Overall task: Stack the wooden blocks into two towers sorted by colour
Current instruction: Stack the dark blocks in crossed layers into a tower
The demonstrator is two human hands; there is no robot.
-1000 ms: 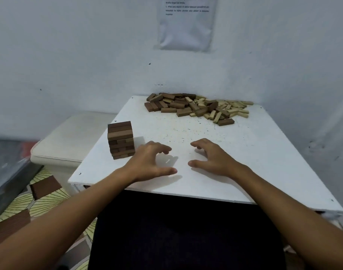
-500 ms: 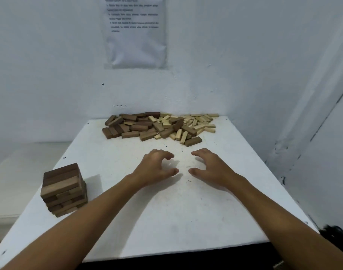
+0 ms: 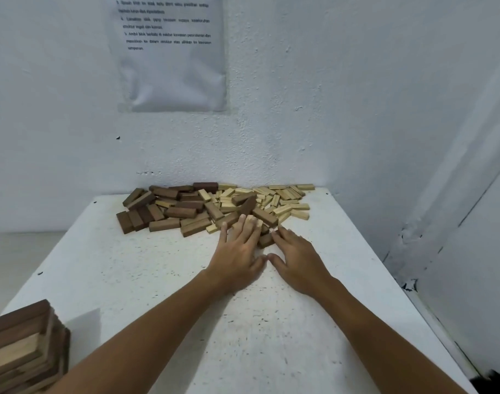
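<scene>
So basically the whole thing is being decided by where the pile [image 3: 214,206] is sitting relative to the hands: it's being kept at the far edge of the tabletop [image 3: 271,322], right against the wall [image 3: 328,109], dead ahead. Dark blocks are mostly being bunched on the pile's left half, pale ones on its right, with some mixing in the middle.

The left hand [image 3: 237,251] is being laid flat with fingers straight, fingertips resting on the blocks at the near edge of the pile, nothing being gripped. The right hand [image 3: 297,260] is being held just beside it, fingers relaxed and spread, its fingertips touching a dark block [image 3: 265,240] lying at the pile's near edge, long axis running roughly left-right with a slight tilt. Neither hand is closing on anything.

The dark tower [image 3: 24,348] is being left well apart at the near-left corner, so the left hand is probably the nearer one for carrying a dark piece over. No pale tower is being shown anywhere yet.
</scene>
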